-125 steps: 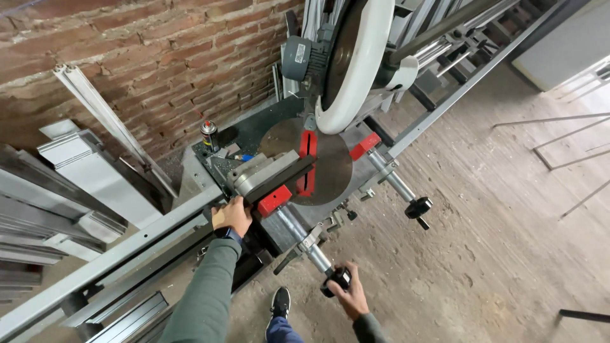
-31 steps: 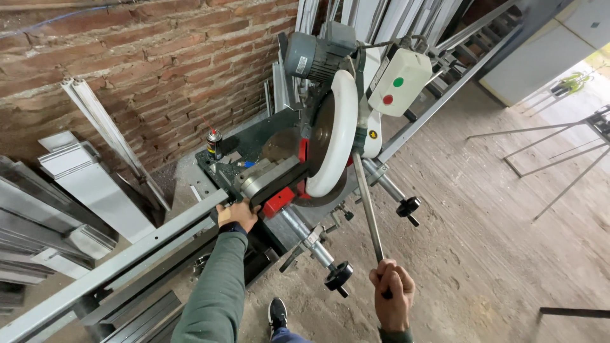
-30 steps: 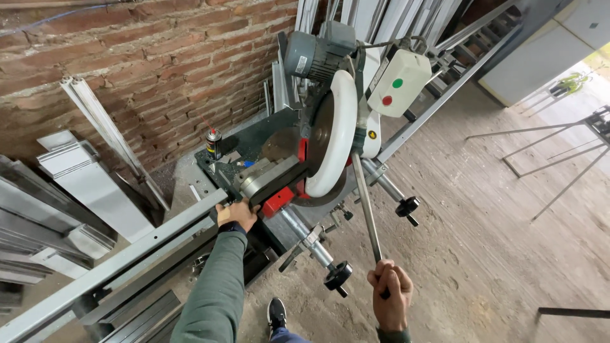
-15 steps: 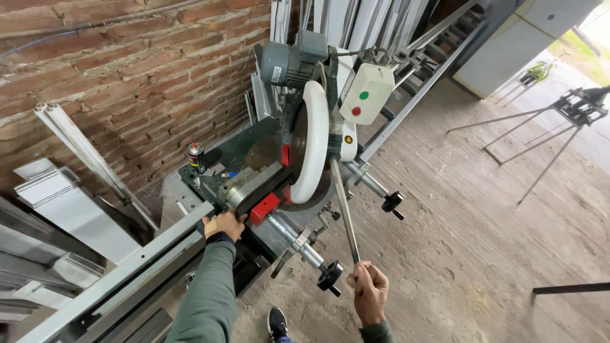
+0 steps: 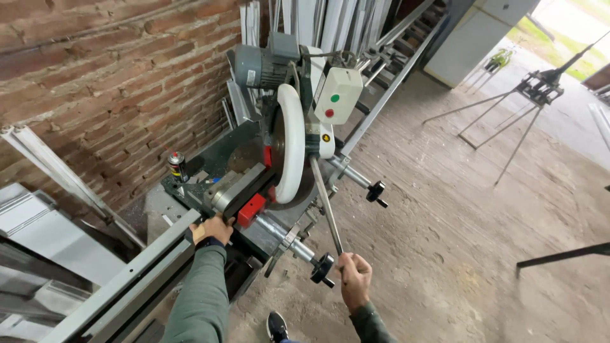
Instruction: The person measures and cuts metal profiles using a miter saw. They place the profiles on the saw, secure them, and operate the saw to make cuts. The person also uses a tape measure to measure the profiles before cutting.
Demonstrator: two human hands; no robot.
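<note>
A chop saw with a white blade guard and a grey motor stands on a metal bench by a brick wall. Its head is tilted down toward the saw table. My right hand grips the end of the long metal lever handle that runs up to the saw head. My left hand presses on a long grey aluminium profile that lies along the bench and runs under the blade, next to a red clamp block.
A spray can stands on the bench by the brick wall. Black knobs stick out on rods toward me. More aluminium profiles lean at the left and behind the saw. Metal stands occupy the concrete floor at right.
My right hand has left the black knob and taken the lever handle. The saw head has come down from its raised position toward the profile. My left hand has stayed on the profile.
</note>
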